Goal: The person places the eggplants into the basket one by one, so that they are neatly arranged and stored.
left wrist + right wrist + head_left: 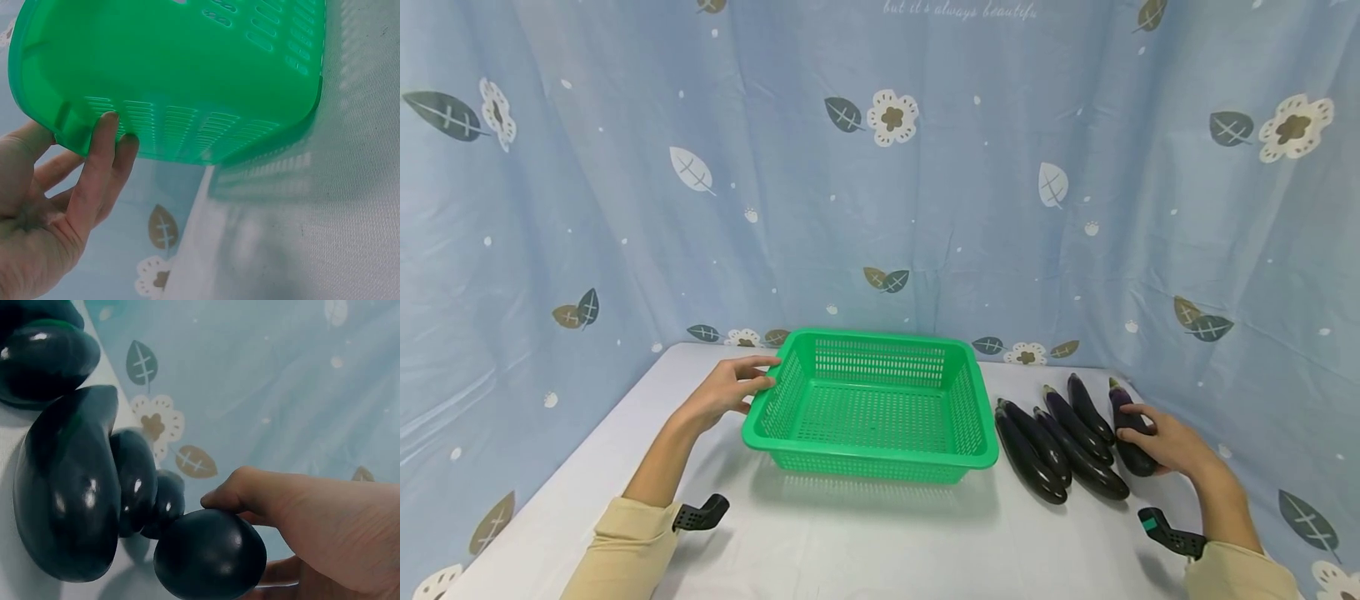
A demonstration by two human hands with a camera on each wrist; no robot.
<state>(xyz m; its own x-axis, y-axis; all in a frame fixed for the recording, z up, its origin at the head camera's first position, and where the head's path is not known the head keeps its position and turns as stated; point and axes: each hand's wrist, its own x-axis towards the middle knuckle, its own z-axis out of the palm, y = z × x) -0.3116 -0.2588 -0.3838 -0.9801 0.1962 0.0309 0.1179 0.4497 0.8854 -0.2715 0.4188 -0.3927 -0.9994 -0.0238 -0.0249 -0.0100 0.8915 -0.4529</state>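
Observation:
A green plastic basket point(872, 467) with slotted walls stands at the middle of the table, and no contents show inside it. My left hand point(733, 387) holds its left rim. In the left wrist view, the left fingers point(94, 178) lie against the basket's outer wall while the thumb is at the rim. At the right, my right hand point(1172, 437) grips a dark purple eggplant point(1133, 454), thumb on one side and fingers on the other. The held eggplant point(209, 556) shows its rounded end in the right wrist view; the far fingers are partly hidden behind it.
Several more eggplants point(1030, 458) lie side by side on the white table point(865, 542), between the basket and my right hand. A blue patterned curtain point(880, 208) hangs behind the table and along both sides.

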